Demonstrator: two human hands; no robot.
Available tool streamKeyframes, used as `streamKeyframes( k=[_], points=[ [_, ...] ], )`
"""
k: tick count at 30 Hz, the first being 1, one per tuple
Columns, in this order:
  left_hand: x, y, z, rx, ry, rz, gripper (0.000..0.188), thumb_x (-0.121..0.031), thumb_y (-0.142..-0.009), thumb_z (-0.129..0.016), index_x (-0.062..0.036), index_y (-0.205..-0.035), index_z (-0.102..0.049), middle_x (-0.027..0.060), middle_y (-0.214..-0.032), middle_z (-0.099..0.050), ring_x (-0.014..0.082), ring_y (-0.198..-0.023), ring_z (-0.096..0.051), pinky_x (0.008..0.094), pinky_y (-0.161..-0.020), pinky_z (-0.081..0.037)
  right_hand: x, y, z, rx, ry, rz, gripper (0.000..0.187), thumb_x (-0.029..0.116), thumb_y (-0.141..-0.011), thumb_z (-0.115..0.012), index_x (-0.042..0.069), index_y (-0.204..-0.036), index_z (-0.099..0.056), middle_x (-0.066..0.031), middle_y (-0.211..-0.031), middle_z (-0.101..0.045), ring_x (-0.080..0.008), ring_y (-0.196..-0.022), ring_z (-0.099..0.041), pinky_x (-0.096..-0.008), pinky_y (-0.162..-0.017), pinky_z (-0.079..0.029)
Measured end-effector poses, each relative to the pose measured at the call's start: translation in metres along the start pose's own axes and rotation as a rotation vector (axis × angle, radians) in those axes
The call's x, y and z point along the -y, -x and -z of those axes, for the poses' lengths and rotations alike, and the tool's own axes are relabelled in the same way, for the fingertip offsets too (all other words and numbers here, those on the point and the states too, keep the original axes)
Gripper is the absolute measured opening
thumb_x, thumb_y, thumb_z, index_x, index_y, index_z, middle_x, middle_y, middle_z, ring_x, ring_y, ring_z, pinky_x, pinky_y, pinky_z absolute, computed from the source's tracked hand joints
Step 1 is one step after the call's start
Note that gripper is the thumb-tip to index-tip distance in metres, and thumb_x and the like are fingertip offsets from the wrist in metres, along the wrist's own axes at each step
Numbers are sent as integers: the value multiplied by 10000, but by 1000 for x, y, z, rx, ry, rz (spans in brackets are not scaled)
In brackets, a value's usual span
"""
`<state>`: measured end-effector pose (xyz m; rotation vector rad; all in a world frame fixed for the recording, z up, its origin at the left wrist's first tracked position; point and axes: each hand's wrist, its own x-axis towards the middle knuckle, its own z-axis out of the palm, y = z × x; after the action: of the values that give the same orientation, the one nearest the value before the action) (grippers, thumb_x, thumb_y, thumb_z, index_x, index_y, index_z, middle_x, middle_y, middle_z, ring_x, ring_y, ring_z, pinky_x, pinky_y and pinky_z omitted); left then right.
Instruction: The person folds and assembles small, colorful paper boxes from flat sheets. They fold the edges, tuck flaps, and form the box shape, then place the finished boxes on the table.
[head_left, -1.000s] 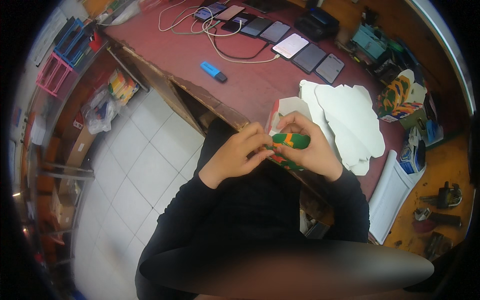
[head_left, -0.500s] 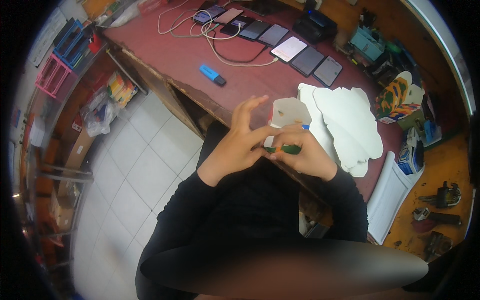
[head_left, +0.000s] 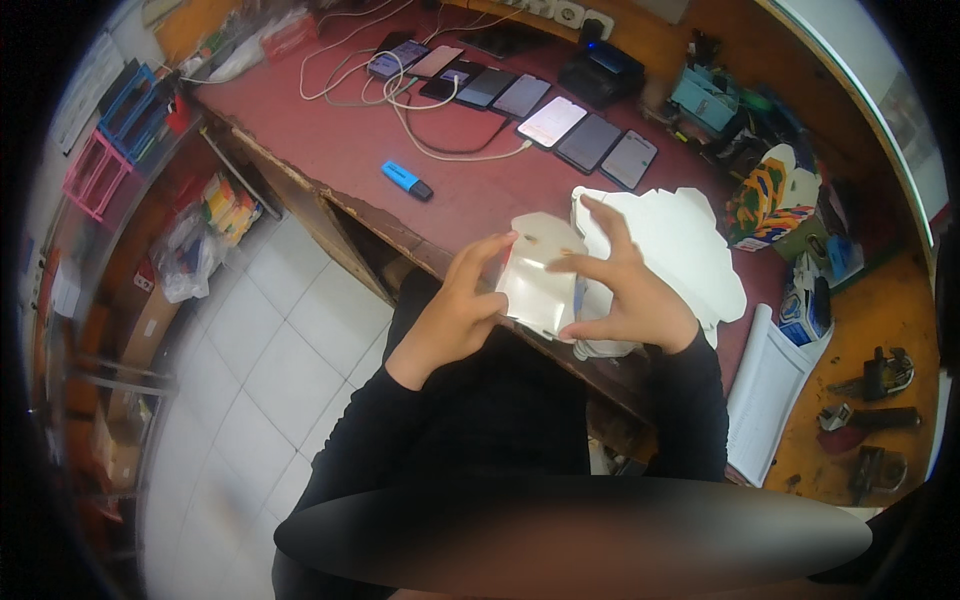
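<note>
A small folding paper box (head_left: 538, 292) with a white inside sits between my hands at the near edge of the table, its open top facing up. My left hand (head_left: 452, 318) grips its left wall, fingers at the upper corner and thumb lower down. On the right side, my right hand (head_left: 645, 298) spans the box with the thumb at the lower corner and a fingertip at the upper edge; its index finger is raised. Just beyond lies a pile of flat white carton blanks (head_left: 680, 235), partly behind my right hand.
Several phones (head_left: 552, 122) with white cables lie in a row along the back of the red table (head_left: 330, 130). A blue highlighter (head_left: 406, 181) lies nearer. At right stand a colourful folded carton (head_left: 772, 200), an open notebook (head_left: 765, 395) and padlocks (head_left: 880, 372).
The box has turned so its open inside faces up. My right hand has opened out from a pinch at its near edge to span its right side. The view has shifted slightly.
</note>
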<state>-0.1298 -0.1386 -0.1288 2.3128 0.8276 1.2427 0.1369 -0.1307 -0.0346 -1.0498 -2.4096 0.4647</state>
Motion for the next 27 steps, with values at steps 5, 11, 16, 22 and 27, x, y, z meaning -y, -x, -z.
streamKeyframes(
  k=[5,11,16,22,27],
  points=[
    [13,9,-3,-78,30,64,206,-3,-730,-804,-8,-789,-607,209,-1580,-403,434,-1414,-433,498,-1134,-411,-24,0,12,222,-209,-60,662,428,-590,-996,116,-983,-565,-202,-1407,-517,-424,-1329,-531,-429,-1060,-465],
    [21,8,3,-156,-9,27,184,-44,-778,-822,-9,-818,-645,268,-1554,-393,446,-1404,-455,514,-1147,-402,-19,1,-18,-68,-176,30,771,379,-633,-966,55,-1155,-500,-166,-1102,-554,-351,-1048,-601,-403,-919,-481],
    [-4,-44,17,-244,130,-238,742,-121,-797,-883,-166,-1426,-491,311,-1609,-312,486,-1452,-420,521,-1112,-457,7,18,-2,-411,-263,155,880,232,-678,-838,65,-1395,-354,-214,-1425,-410,-373,-1328,-470,-442,-1117,-394],
    [-27,-106,24,63,897,-22,1566,-263,-559,-1015,-228,-1648,109,260,-1618,-352,377,-1432,-479,482,-1151,-439,12,44,29,-398,-124,247,1120,195,-671,-850,50,-1580,-213,-180,-1524,-231,-351,-1484,-251,-447,-1228,-258],
    [-30,-123,5,73,924,5,1368,-123,-596,-891,-170,-1650,-19,196,-1522,-475,335,-1409,-506,466,-1165,-429,0,53,22,-531,-308,61,1039,284,-674,-950,41,-1505,-376,-167,-1545,-185,-333,-1464,-306,-426,-1189,-345]
  ],
)
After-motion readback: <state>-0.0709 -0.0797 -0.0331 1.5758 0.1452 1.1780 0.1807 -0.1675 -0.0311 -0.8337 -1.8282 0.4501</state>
